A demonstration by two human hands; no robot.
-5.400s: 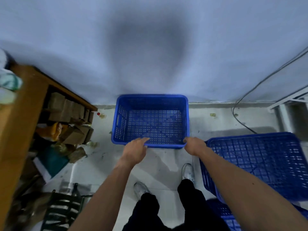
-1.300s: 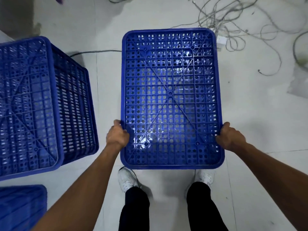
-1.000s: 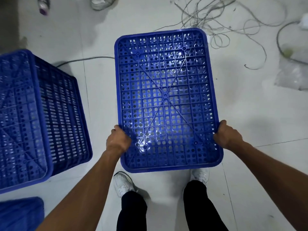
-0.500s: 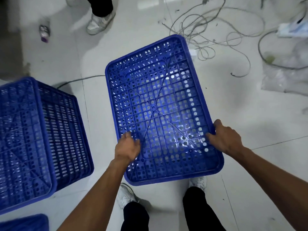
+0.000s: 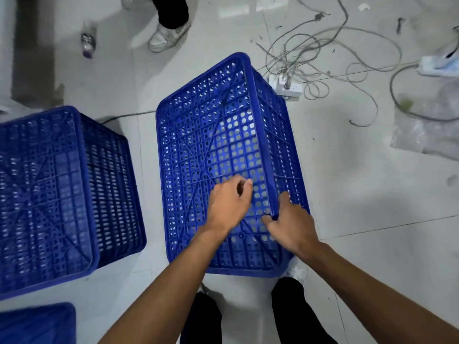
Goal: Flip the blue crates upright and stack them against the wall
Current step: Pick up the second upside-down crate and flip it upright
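Nearest the camera, two dark trouser legs and a white shoe (image 5: 296, 270) are seen on the pale tiled floor (image 5: 360, 194), with both bare forearms reaching forward and down over them. The blue crate (image 5: 211, 150) being worked on is held just ahead of the feet, bottom side up and tipped, so that its perforated base faces the camera and one long side wall shows along the right. That tilt is judged to belong to the flip: the crate has to be rolled over before it can be carried to the wall, which is not in view.

The right hand (image 5: 290, 224) is laid over the crate's right base edge, thumb on the base and fingers spread down the side wall, so the edge is pinched rather than clenched. The left hand (image 5: 229, 204) is brought across onto the base close beside it, fingers curled; whether they are hooked through the holes or only pressed on the mesh cannot be told. Both wrists are bent downward, elbows nearly straight.

To the left, a second overturned crate (image 5: 49, 194) stands well apart from the first, and the corner of a third crate (image 5: 37, 324) shows at the lower left. Farther off, loose cables (image 5: 330, 45) and a power strip (image 5: 289, 86) lie just behind the tipped crate, a possible snag. A small bottle (image 5: 88, 43) and another person's shoe (image 5: 166, 37) are seen beyond.
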